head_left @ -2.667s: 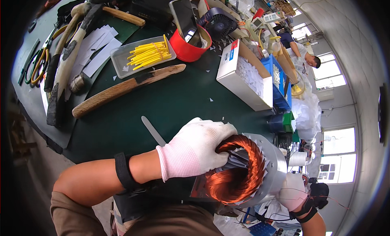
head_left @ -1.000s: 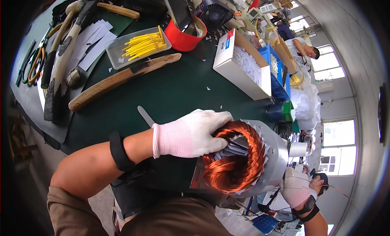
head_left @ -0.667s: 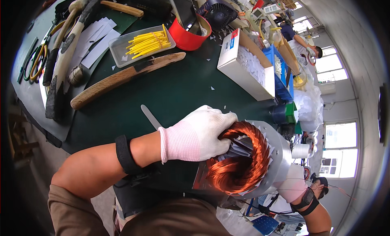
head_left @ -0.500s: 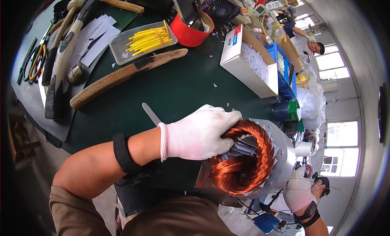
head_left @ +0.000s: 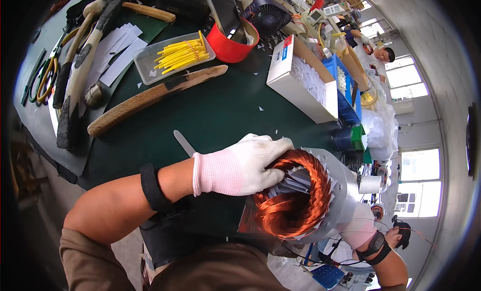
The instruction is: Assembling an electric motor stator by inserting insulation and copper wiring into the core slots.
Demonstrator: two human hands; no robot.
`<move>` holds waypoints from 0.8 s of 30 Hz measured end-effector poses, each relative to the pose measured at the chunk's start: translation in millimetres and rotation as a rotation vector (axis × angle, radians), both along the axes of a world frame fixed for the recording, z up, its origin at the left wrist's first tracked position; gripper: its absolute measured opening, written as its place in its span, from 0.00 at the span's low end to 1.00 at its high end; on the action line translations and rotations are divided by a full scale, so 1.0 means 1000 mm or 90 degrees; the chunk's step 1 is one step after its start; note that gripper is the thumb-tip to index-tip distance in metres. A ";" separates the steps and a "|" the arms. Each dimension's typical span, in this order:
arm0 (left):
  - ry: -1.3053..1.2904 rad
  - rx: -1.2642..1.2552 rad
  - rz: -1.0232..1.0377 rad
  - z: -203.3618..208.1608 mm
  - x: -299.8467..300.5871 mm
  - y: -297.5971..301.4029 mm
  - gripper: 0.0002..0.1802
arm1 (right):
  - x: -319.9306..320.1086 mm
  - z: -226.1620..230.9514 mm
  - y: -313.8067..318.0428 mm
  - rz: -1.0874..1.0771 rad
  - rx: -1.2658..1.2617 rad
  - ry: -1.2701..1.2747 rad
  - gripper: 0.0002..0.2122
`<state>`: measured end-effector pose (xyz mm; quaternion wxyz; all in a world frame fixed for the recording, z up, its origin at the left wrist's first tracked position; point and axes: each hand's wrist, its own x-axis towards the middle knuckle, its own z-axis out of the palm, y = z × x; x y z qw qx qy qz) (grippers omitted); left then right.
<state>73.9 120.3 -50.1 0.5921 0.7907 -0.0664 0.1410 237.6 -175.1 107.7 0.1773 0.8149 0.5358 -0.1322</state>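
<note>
A motor stator with a thick ring of copper winding stands at the table's near edge, its open end facing me. Paper insulation slips show inside the bore and around the coil. My left hand, in a white knit glove with a pink cuff, grips the winding's upper left, thumb toward the bore and fingers over the top. Against the right side of the grey metal housing rests my gloved right hand; its fingers are hard to make out there. A flat pale strip lies beside my left wrist.
Beyond are a curved wooden stick, a tray of yellow sticks, a red tin with a phone, and a white box of paper pieces. Hammers and scissors lie left. A co-worker is at far right.
My right hand has moved up and left onto the housing's side. My left hand and the stator have shifted slightly left in view, the grip on the winding kept.
</note>
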 end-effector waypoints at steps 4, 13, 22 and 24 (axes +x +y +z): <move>-0.054 -0.006 0.042 -0.004 -0.001 -0.001 0.21 | -0.009 0.019 -0.019 -0.066 -0.107 -0.194 0.10; -0.103 -0.008 0.118 -0.003 -0.001 -0.011 0.18 | 0.008 0.018 0.000 0.057 -0.094 -0.083 0.13; -0.089 0.004 0.089 0.002 -0.005 -0.004 0.20 | -0.008 0.021 -0.011 0.021 -0.076 -0.157 0.10; -0.038 0.030 0.093 0.005 -0.004 -0.006 0.20 | -0.002 0.018 -0.033 -0.033 -0.100 -0.222 0.09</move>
